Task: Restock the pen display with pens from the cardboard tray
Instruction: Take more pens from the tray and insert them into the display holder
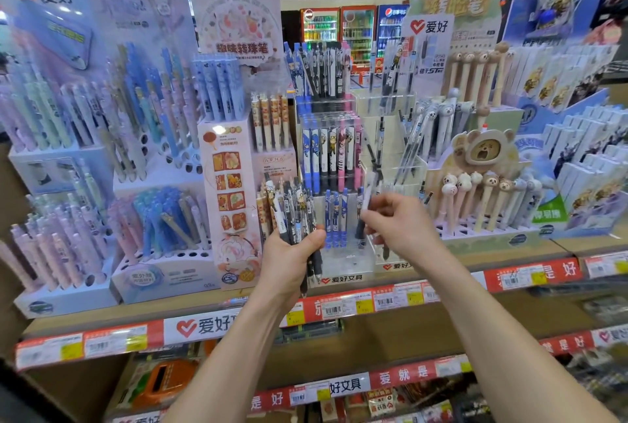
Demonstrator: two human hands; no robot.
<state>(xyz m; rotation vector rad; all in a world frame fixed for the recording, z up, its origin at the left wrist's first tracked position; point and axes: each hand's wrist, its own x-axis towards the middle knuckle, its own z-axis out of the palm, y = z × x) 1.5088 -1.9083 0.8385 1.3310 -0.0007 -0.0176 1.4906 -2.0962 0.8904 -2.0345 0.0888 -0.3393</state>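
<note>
My left hand (293, 258) grips a bundle of several character-print pens (293, 212), held upright in front of the clear tiered pen display (334, 164) on the shelf. My right hand (397, 222) pinches one white pen (368, 196) by its barrel, tip down, just over the lowest tier of the display. That tier holds a few blue pens (336, 218); the upper tiers hold rows of black, blue and white pens. No cardboard tray is in view.
Other pen stands crowd the shelf: pastel pens (61, 235) at left, a pink food-themed stand (234, 185), bear-topped pens (489, 205) and boxed sets (584, 168) at right. Price-tag rails (356, 305) run along the shelf edges; lower shelves hold packaged goods.
</note>
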